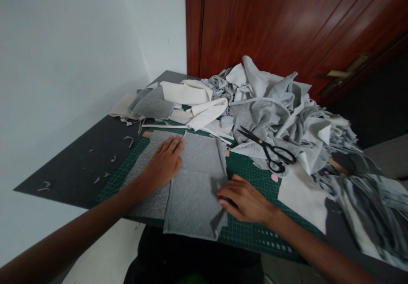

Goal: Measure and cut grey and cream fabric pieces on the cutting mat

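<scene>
A grey piece of fabric [197,190] lies on the green cutting mat [245,165], its right edge lifted and its near end hanging past the mat's front edge. Another grey fabric part [149,203] spreads out to its left. My left hand [167,158] rests flat on the fabric near the far end, fingers stretched out. At the right edge, my right hand [244,199] has its fingers curled and pinched on the fabric's raised border. Black-handled scissors [267,148] lie beyond my right hand, on crumpled grey cloth.
A heap of grey and white fabric scraps [270,101] fills the back and right of the dark table [79,165]. Cream cloth pieces [188,93] lie behind the mat. Small trimmings sit at left. A white wall [79,42] and a wooden door [270,25] stand behind.
</scene>
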### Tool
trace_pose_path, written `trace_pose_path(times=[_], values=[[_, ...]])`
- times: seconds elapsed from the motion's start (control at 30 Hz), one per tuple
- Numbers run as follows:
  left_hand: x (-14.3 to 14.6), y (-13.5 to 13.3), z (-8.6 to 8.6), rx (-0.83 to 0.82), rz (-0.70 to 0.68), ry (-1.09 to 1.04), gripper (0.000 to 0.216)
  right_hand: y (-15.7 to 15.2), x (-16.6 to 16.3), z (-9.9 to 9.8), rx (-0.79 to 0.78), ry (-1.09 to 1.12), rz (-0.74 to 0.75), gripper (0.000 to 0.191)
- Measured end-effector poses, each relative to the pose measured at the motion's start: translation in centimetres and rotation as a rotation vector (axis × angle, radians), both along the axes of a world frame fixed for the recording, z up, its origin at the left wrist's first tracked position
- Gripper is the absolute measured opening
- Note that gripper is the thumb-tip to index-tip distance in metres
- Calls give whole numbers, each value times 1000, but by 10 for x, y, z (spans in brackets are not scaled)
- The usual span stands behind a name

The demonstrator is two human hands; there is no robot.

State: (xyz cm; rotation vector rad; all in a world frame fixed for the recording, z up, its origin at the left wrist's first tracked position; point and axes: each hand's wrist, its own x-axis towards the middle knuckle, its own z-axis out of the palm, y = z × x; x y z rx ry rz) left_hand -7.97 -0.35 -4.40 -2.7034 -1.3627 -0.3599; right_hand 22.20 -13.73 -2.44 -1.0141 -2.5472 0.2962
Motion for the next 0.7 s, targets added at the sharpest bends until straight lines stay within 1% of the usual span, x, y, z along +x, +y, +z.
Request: trace_pose_path(times=[0.13, 0.2, 0.23, 0.3, 0.4, 0.47, 0.53, 0.57, 0.63, 0.7], values=[[0, 1, 1, -8, 0, 33, 62, 5, -1, 7, -73, -118, -480, 44], [1, 1, 2, -12, 7, 38, 62, 9, -5, 12, -66, -184, -635, 44], [1, 1, 2, -13, 10, 35, 63, 11, -7, 13, -62, -207, -674, 42], [1, 1, 2, -16, 12, 20, 62, 13, -12, 15, -70, -229, -685, 35], [1, 0, 3, -24, 1, -13, 60, 15, -16, 15, -127, -220, -641, 22], [1, 0, 4, -33, 1, -43, 60, 17, -15, 18, -176, -158, -606, 19], [0, 0, 5, -45, 10, -80, 63, 20, -12, 27, -197, -27, -558, 19], [-1, 0, 5, -52, 13, -97, 64, 22, -9, 34, -183, 53, -531, 20], [-2, 1, 5, -61, 11, -121, 64, 29, 2, 50, -107, 217, -500, 23], [-3, 1, 4, -62, 1, -120, 63, 39, 22, 66, 4, 363, -542, 25]])
